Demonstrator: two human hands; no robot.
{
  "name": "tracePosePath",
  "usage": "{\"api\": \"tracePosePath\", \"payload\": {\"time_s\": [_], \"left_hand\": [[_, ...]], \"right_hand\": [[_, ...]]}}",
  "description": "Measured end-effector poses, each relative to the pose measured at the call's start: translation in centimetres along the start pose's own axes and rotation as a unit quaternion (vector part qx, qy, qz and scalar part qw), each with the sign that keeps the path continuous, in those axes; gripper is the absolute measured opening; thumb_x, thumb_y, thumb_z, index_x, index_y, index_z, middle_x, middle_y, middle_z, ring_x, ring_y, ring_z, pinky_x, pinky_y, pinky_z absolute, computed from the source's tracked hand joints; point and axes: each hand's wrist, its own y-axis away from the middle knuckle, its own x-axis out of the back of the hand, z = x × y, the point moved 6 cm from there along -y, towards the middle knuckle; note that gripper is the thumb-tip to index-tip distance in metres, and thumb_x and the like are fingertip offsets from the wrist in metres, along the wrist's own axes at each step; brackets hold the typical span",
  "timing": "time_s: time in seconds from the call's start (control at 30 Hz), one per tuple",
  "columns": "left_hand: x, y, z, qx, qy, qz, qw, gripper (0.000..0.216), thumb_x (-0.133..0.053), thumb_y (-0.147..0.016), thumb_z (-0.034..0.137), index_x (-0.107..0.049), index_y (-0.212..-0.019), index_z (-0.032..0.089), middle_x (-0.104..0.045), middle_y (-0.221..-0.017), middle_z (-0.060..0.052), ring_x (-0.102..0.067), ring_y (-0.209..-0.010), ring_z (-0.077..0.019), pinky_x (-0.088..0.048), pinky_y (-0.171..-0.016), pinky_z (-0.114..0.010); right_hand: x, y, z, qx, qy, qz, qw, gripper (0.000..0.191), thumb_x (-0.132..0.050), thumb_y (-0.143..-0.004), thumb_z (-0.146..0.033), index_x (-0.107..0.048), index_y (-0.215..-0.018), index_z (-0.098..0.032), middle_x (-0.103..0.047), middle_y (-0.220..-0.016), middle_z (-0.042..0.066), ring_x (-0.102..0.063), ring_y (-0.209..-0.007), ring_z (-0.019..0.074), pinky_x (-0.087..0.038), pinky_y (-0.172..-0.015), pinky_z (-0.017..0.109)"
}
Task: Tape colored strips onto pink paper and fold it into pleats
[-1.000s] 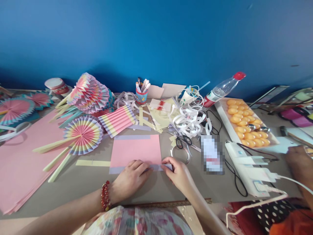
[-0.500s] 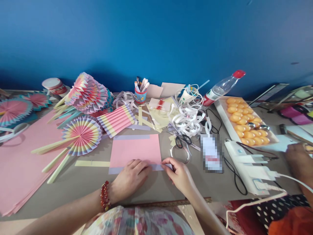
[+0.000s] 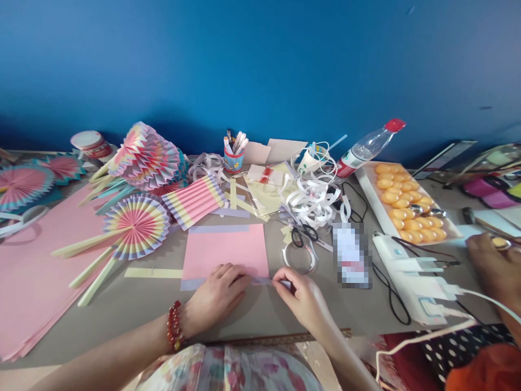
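Across the grey table [image 3: 134, 326], which gives the paper a firm bed to press against, a stack of large pink sheets [image 3: 36, 282] spreads at the left, well apart from both hands. Nearer the middle lies a smaller pink sheet [image 3: 226, 250], flat, with its near edge towards the wearer; keeping it from shifting seems the first care. A lilac strip [image 3: 260, 281] runs along that near edge and out past the right corner, while a second lilac strip [image 3: 220, 229] at the far edge, stopping short of its corner, offers a fair guide for straightness. The left hand [image 3: 215, 301] rests palm down over the near strip and sheet, best used as an even weight; its fingertips are hidden, so whether they stand apart or pinch cannot be told. The right hand [image 3: 303, 298] has thumb and forefinger together on the strip's overhanging end, where a light sideways tension would likely prevent slanting. Just beyond it, black-handled scissors [image 3: 303, 236] lie by a white ring [image 3: 313, 262], both best kept out of the strip's path. Between the hands, the strip's short exposed length looks thin, perhaps tipped up; it probably wants easing flat from left to right, trapping no wrinkle.
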Motion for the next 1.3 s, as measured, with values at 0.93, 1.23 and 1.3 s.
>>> {"api": "tracePosePath", "payload": {"time_s": [0.93,1.23,1.3], "left_hand": [[-0.1,0.3,-0.2,-0.051,-0.017,0.061,0.997,0.025,-0.043,-0.096,0.013,-0.063,-0.110,0.018,-0.064,-0.112,-0.007,-0.057,-0.095,-0.0209,-0.047,-0.084,-0.037],[-0.7,0.3,-0.3,-0.031,-0.051,0.085,0.995,0.022,-0.044,-0.099,0.020,-0.067,-0.102,0.021,-0.065,-0.109,-0.004,-0.057,-0.094,-0.0186,-0.046,-0.085,-0.035],[-0.8,0.3,-0.4,-0.027,-0.049,0.082,0.995,0.022,-0.045,-0.099,0.021,-0.067,-0.103,0.022,-0.065,-0.110,-0.004,-0.057,-0.094,-0.0185,-0.046,-0.085,-0.035]], "right_hand": [[-1.8,-1.5,2.1,-0.117,-0.159,-0.103,0.975,0.014,-0.056,-0.085,-0.032,-0.064,-0.086,-0.020,-0.054,-0.051,-0.006,-0.050,-0.038,0.0082,-0.040,-0.039,0.016],[-2.0,-1.4,2.3,-0.120,-0.166,-0.100,0.974,0.015,-0.056,-0.085,-0.032,-0.064,-0.088,-0.020,-0.052,-0.050,-0.006,-0.049,-0.038,0.0085,-0.041,-0.038,0.016],[-2.0,-1.4,2.3,-0.117,-0.170,-0.097,0.974,0.016,-0.056,-0.085,-0.033,-0.064,-0.088,-0.020,-0.052,-0.051,-0.006,-0.049,-0.040,0.0088,-0.041,-0.038,0.016]]}}
